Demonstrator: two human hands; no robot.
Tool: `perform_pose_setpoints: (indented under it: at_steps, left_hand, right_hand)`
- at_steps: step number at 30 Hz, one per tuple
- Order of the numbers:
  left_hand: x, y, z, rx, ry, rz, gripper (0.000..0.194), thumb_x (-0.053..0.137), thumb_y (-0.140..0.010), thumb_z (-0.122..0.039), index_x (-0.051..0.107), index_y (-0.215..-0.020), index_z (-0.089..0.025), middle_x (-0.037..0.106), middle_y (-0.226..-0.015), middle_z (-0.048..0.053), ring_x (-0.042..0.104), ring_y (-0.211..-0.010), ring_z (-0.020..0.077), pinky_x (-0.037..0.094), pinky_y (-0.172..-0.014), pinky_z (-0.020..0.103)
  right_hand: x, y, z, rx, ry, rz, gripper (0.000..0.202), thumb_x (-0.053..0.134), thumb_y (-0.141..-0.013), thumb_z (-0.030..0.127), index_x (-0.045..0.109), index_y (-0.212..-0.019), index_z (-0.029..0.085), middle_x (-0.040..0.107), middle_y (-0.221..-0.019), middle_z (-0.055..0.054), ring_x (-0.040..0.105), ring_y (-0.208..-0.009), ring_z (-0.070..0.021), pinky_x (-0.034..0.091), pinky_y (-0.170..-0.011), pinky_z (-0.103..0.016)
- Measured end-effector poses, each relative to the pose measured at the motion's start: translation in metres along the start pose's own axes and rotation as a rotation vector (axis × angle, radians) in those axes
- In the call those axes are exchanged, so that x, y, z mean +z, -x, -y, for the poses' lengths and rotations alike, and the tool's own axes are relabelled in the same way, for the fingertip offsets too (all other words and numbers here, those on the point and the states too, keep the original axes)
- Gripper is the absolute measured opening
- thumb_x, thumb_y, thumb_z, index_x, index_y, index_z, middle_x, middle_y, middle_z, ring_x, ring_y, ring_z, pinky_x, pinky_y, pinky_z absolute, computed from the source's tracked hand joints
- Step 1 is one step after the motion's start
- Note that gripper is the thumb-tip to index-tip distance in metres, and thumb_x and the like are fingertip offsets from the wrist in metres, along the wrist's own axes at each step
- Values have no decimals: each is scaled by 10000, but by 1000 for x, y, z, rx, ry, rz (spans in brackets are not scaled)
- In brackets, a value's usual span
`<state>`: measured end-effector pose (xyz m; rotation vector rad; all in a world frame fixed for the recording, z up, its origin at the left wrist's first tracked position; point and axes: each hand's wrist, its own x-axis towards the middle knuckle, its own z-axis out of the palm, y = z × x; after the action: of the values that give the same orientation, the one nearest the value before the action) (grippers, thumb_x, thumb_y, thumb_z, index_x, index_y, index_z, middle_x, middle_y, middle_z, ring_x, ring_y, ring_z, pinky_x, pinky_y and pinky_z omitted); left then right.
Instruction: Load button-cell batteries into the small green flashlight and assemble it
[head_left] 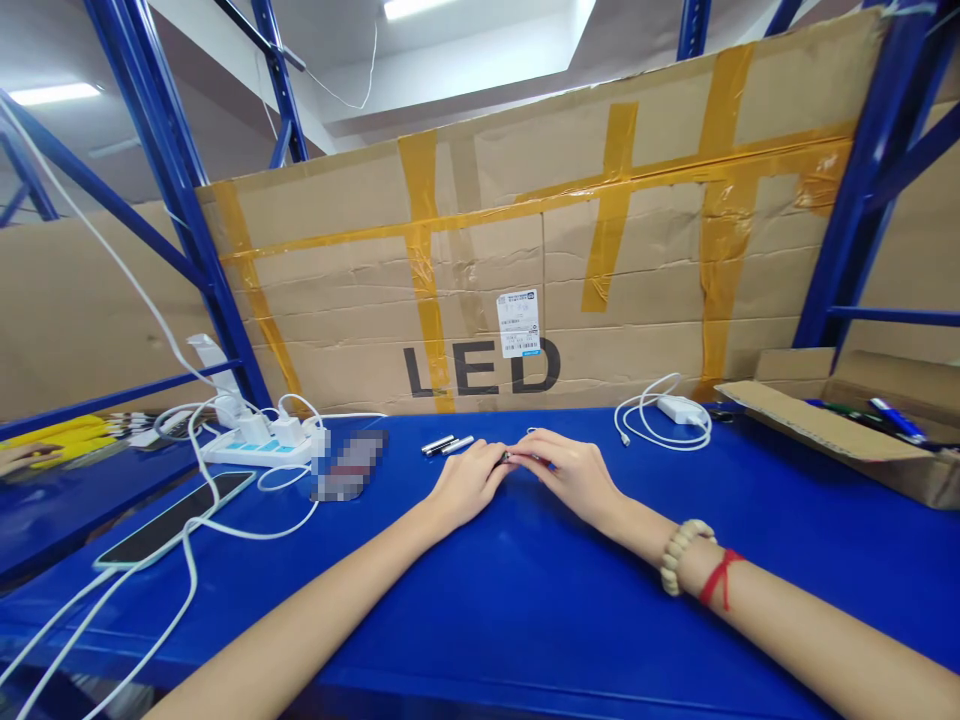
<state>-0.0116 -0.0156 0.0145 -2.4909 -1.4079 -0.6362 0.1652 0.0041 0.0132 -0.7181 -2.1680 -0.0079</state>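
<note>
Both of my hands meet over the middle of the blue table (pixel 570 620), fingertips almost touching. My left hand (pixel 469 482) is closed in a pinch, with a small dark bit showing at its fingertips. Pinched too, my right hand (pixel 574 475) comes in from the other side at the same spot. What the fingers hold is too small and covered to name. Just left of my left hand lie two short silver-and-black pen-like pieces, a darker one (pixel 437 445) and a lighter one (pixel 458 446).
A phone (pixel 176 520) and a power strip (pixel 259 450) with plugs and white cables lie at left. A white charger (pixel 681 410) with coiled cable sits back right, near an open cardboard box (pixel 847 430) holding pens. Behind stands a large taped carton (pixel 480 280). Another person's hand (pixel 26 458) shows far left.
</note>
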Motion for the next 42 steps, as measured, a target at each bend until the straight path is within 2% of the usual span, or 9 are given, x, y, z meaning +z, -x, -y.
perform_pose_setpoints:
  at_steps: [5, 12, 17, 20, 26, 30, 36, 42]
  left_hand:
    - [0, 1, -1, 19, 6, 1, 244, 323, -930, -303, 540, -930, -192, 615, -849, 22, 546, -788, 165, 416, -651, 256]
    - [-2, 1, -2, -19, 2, 34, 215, 345, -918, -277, 544, -944, -199, 594, -818, 30, 555, -787, 170, 422, -636, 253]
    - [0, 0, -2, -96, -37, 27, 198, 360, -910, -276, 541, -912, -195, 601, -835, 42, 561, -819, 190, 424, -640, 262]
    - [3, -1, -1, -137, -20, 0, 213, 361, -913, -313, 535, -873, -198, 609, -841, 34, 568, -813, 184, 423, -648, 257]
    - [5, -1, 1, -143, -32, -4, 243, 376, -905, -361, 544, -836, -199, 618, -816, 29, 578, -803, 187, 414, -629, 252]
    - [4, -2, 1, -157, -28, -2, 256, 373, -905, -372, 551, -844, -200, 626, -825, 34, 581, -805, 190, 419, -631, 255]
    - [3, -1, 0, -152, -12, -3, 251, 370, -908, -363, 557, -862, -203, 638, -846, 29, 587, -806, 181, 424, -643, 251]
    - [5, -1, 2, -143, -13, -6, 248, 363, -911, -363, 555, -881, -208, 637, -843, 25, 585, -807, 183, 418, -645, 252]
  right_hand:
    - [-1, 0, -3, -53, -64, 2, 262, 435, -889, 356, 651, -872, 208, 649, -884, -26, 598, -805, -119, 442, -706, -203]
    - [0, -1, -2, -19, -4, 59, 230, 456, -877, 361, 642, -851, 228, 627, -949, -14, 589, -786, -109, 427, -678, -204]
    - [-1, -3, 4, 163, 63, 38, 221, 496, -831, 418, 576, -838, 211, 629, -850, 4, 568, -599, -85, 389, -554, -195]
    - [-2, -4, 6, 231, 125, 44, 217, 482, -830, 407, 582, -832, 214, 627, -857, 5, 585, -649, -97, 367, -542, -197]
    - [-2, -6, -3, 358, 260, 266, 217, 570, -753, 394, 662, -871, 237, 634, -984, -9, 616, -771, -154, 387, -590, -234]
    - [-3, -6, -7, 366, 255, 339, 207, 565, -763, 366, 674, -887, 242, 661, -961, -20, 614, -863, -194, 408, -622, -251]
    - [-3, -6, -6, 389, 194, 349, 145, 543, -776, 269, 665, -851, 244, 688, -903, -5, 623, -831, -175, 417, -629, -246]
    - [-2, -5, -5, 412, 240, 349, 168, 549, -767, 336, 676, -849, 262, 681, -936, -6, 616, -884, -210, 428, -661, -274]
